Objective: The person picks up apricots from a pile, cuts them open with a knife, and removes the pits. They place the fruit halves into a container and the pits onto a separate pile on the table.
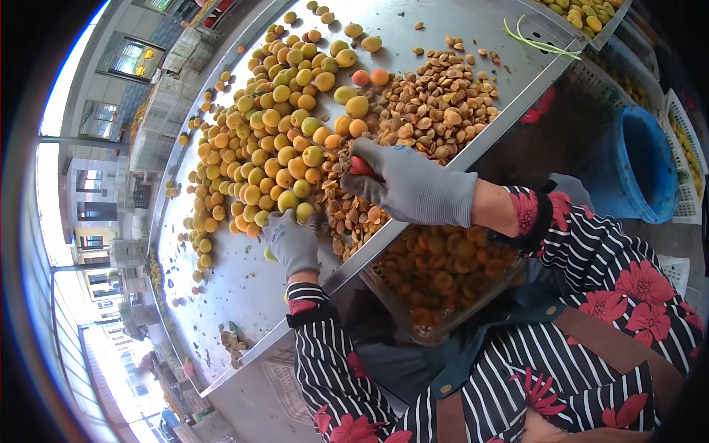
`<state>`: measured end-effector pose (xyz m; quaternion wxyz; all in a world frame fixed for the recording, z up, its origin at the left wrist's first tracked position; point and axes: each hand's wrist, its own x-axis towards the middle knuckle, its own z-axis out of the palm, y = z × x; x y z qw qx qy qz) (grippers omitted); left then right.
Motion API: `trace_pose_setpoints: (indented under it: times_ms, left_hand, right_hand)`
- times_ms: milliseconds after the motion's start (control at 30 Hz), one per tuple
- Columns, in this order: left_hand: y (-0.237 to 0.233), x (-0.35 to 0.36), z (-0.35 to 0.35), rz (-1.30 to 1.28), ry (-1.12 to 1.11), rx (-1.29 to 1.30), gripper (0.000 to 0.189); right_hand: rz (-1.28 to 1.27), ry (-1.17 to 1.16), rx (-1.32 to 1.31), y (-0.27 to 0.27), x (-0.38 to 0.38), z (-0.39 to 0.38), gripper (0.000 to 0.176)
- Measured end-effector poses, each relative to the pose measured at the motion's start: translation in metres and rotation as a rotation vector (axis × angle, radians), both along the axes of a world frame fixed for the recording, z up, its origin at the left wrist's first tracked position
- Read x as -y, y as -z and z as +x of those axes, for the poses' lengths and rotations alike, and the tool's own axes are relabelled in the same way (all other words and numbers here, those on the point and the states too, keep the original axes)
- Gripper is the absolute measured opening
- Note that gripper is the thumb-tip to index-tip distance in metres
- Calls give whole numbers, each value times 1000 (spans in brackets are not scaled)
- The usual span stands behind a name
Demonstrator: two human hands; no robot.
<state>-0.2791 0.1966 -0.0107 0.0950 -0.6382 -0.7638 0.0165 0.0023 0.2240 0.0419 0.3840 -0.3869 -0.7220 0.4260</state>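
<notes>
My left hand, in a grey glove, is at the near edge of a heap of whole apricots. Its fingers and thumb close around a yellow-green apricot; another greenish apricot shows beside the palm. My right hand, gloved too, is closed on a small red-handled tool over the pits; its working end cannot be made out. Brown apricot pits lie in a pile behind and below this hand.
The metal table has a raised rim along my side. Below it, against my lap, stands a crate of halved apricots. A blue bucket and fruit crates are at right. Green ties lie near the far corner.
</notes>
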Motion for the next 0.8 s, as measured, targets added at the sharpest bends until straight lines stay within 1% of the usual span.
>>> trace_pose_setpoints:
  times_ms: [33, 67, 133, 167, 200, 233, 267, 300, 367, 400, 433, 500, 533, 567, 633, 667, 733, 800]
  left_hand:
    - [0, 1, 3, 60, 26, 52, 47]
    - [0, 3, 6, 60, 31, 54, 47]
    - [-8, 6, 15, 230, 168, 674, 38]
    - [-14, 11, 23, 226, 175, 675, 38]
    - [-29, 18, 43, 189, 134, 1114, 36]
    - [-43, 24, 63, 140, 87, 1550, 35]
    - [-55, 29, 81, 186, 122, 1564, 39]
    - [-60, 33, 93, 181, 131, 1569, 39]
    - [-63, 39, 107, 251, 351, 1358, 45]
    - [-60, 40, 112, 271, 251, 1712, 41]
    - [-58, 41, 117, 269, 251, 1719, 41]
    - [-56, 43, 125, 290, 185, 1840, 40]
    - [-56, 45, 128, 331, 199, 1784, 39]
    - [-53, 44, 127, 331, 197, 1790, 39]
    - [-47, 45, 124, 315, 291, 1509, 42]
    - [-48, 45, 123, 314, 284, 1512, 42]
    - [-54, 44, 120, 197, 253, 2303, 41]
    - [-38, 42, 113, 219, 281, 2307, 43]
  right_hand:
    - [59, -69, 10, -4, -1, 3, 41]
    - [117, -138, 20, -6, -1, 6, 39]
    - [105, -120, 21, 0, 0, 7, 38]
    - [96, -111, 20, 2, 1, 7, 37]
    - [98, -104, 20, 1, 3, 7, 37]
    - [-10, -126, -89, -1, 4, 5, 38]
    - [-117, -147, -196, -2, 6, 5, 39]
    - [-114, -137, -192, -2, 7, 4, 39]
    - [-315, -295, -397, 1, 10, 0, 43]
    - [-398, -327, -438, 3, 14, -3, 44]
    - [-400, -323, -433, 6, 16, -5, 44]
    - [-283, -278, -384, 10, 20, -9, 45]
    - [-254, -282, -362, 10, 23, -8, 41]
    - [-256, -281, -356, 9, 23, -8, 41]
    - [-217, -235, -274, 9, 23, -8, 42]
    - [-223, -237, -271, 10, 23, -9, 42]
    - [-179, -211, -219, 11, 19, -11, 40]
    - [-166, -194, -257, 14, 22, -15, 40]
